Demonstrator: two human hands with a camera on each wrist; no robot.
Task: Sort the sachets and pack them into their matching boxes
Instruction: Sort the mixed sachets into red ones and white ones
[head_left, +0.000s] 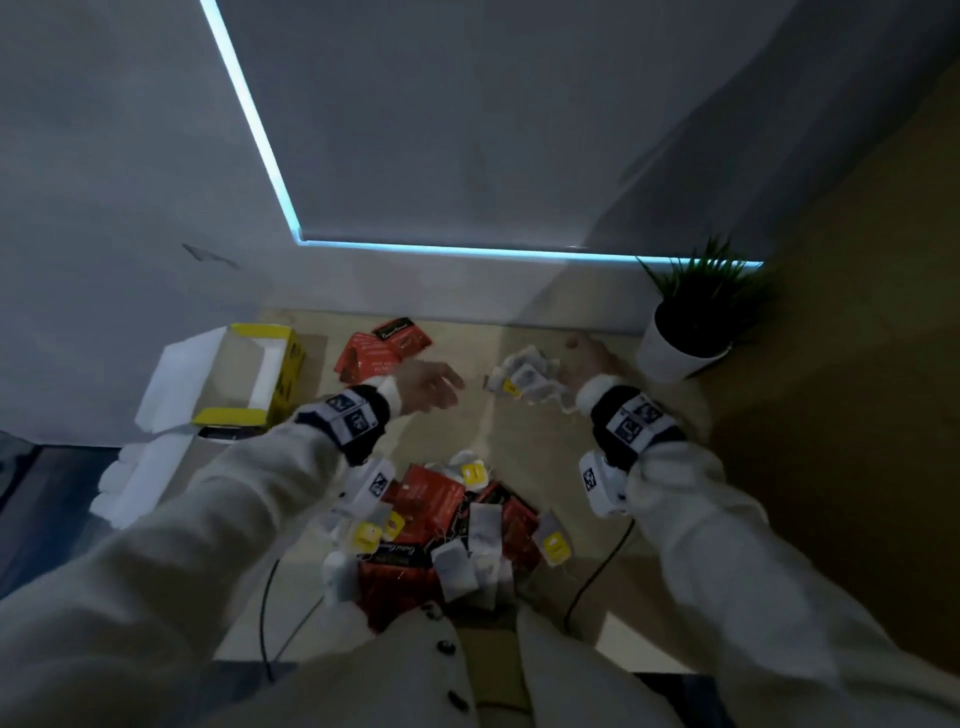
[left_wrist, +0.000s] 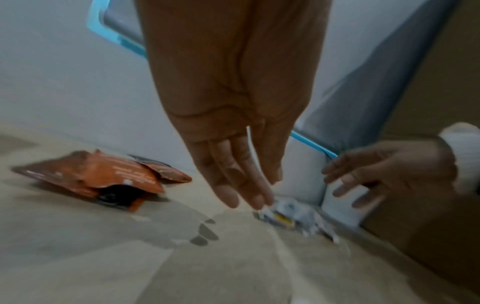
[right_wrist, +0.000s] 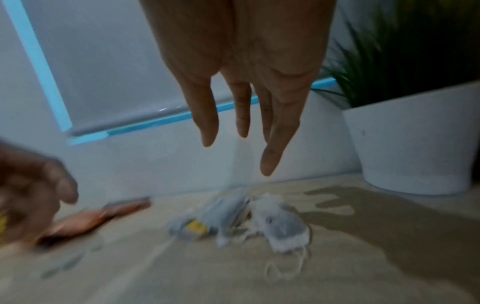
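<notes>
Head view looks down from above; wrist views sit low, close — sharing the white teabags (left_wrist: 288, 214).

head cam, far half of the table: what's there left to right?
open yellow box → small pile of red sachets → left hand → pile of white tea bags → right hand → white plant pot

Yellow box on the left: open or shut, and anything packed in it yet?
Open: the yellow box has its white flaps folded outward. The visible inside looks bare; no sachets show there.
</notes>
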